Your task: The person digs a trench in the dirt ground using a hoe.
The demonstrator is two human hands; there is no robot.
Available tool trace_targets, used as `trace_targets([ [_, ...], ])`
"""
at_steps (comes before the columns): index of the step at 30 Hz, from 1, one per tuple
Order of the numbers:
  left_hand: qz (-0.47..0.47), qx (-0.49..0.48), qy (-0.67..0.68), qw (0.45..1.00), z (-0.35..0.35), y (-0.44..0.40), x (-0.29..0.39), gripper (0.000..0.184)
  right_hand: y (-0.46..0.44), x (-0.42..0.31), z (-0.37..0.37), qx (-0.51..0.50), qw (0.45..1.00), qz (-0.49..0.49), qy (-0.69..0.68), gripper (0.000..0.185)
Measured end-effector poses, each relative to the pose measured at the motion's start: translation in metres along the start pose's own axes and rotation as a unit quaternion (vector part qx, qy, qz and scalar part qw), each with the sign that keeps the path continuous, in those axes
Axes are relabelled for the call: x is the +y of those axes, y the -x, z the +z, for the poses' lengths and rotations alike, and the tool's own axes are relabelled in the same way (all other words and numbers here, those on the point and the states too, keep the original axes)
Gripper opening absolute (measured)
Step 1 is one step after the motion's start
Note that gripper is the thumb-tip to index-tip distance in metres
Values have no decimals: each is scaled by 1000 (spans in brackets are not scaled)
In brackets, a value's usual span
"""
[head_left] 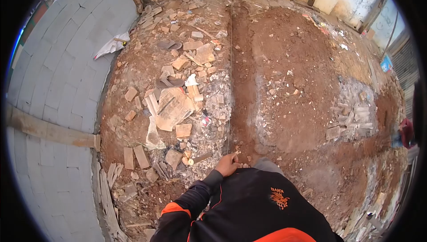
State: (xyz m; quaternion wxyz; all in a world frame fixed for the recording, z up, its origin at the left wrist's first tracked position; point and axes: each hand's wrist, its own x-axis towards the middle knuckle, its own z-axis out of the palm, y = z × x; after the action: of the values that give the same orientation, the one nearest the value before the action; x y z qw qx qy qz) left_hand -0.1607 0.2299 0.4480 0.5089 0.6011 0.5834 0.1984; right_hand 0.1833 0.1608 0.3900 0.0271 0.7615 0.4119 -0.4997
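My left hand (227, 165) is low in the middle of the view, just in front of my dark shirt, at the near end of the soil trench (243, 86). Its fingers look curled together, and what they hold, if anything, is too small to make out. A thin taut string (230, 73) runs from the far wall along the trench's left edge and meets my left hand. My right hand does not show; my body covers that area. Left of my hand lie a broken brick (173, 158) and a small yellowish roll (191, 162).
Rubble with a flattened cardboard piece (173, 108) and sandals (169, 82) covers the ground on the left. A grey block wall (58, 73) borders it. Broken tile pieces (351, 117) lie right. At the far right edge, another person's dark red clothing (406, 133) shows.
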Motion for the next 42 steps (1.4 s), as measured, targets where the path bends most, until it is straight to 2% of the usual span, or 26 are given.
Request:
trace_targets([
  [4, -13, 35, 19, 999, -20, -21, 5, 23, -10, -13, 1, -2, 1000, -11, -2, 49],
  [5, -6, 71, 3, 997, -22, -28, 4, 28, -12, -15, 1, -3, 1000, -14, 1, 49],
  [9, -22, 83, 15, 996, -37, -43, 8, 32, -18, -16, -5, -6, 1000, -21, 4, 49],
  [13, 4, 96, 21, 995, -42, -46, -2, 33, -24, -11, -8, -6, 1000, -17, 4, 48],
  [16, -4, 105, 3, 994, -46, -43, -5, 33, -23, -3, -15, -3, 1000, -15, 5, 48],
  [19, -55, 66, -3, 996, -46, -40, -15, 32, -26, 8, -23, 2, 1000, -13, 12, 47],
  [26, -72, 76, -1, 994, -40, -45, -22, 30, -28, 29, -48, 0, 1000, 3, 11, 46],
  [28, -56, 116, -40, 991, -36, -55, -27, 27, -28, 38, -58, 0, 1000, 6, 16, 46],
  [30, -86, 103, -30, 990, -31, -65, -30, 24, -27, 48, -69, 1, 1000, 13, 21, 46],
  [33, -74, 96, -60, 991, -15, -77, -31, 24, -26, 64, -85, 1, 999, 23, 32, 45],
  [36, -113, 73, -8, 991, -6, -78, -6, 25, -25, 81, -103, 2, 998, 34, 47, 45],
  [42, -157, 65, 48, 984, 23, -63, 0, 29, -19, 108, -127, 0, 995, 60, 84, 44],
])
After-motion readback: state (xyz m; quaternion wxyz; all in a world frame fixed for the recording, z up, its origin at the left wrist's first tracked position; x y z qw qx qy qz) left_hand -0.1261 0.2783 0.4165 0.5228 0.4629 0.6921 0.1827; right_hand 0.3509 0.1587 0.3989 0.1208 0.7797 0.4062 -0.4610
